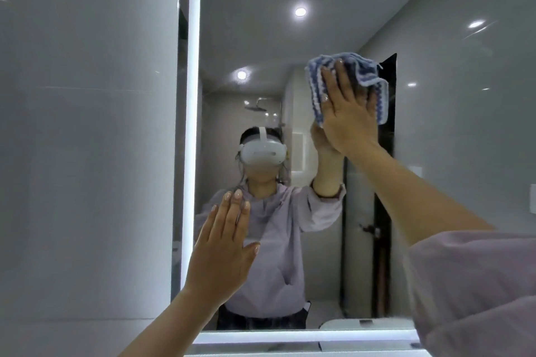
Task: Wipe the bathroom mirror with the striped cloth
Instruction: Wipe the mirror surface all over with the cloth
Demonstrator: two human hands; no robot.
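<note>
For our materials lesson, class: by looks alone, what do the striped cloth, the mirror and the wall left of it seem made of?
The striped cloth: soft ribbed textile, perhaps microfibre; fuzzy blue and white ridges, bunching under the right hand. The mirror: polished glass; sharp reflection of the room. The wall: probably glazed grey tile, glossy; faint joint lines and lamp glints.

Your right hand (pixel 348 116) covers the middle of the blue-and-white striped terry cloth (pixel 314 87), so you cannot tell its full shape. The large wall mirror with lit edges (pixel 435 101) runs off the top and right of the view. Your lilac fabric sleeve (pixel 475 293) is cut off at the near right corner.
</note>
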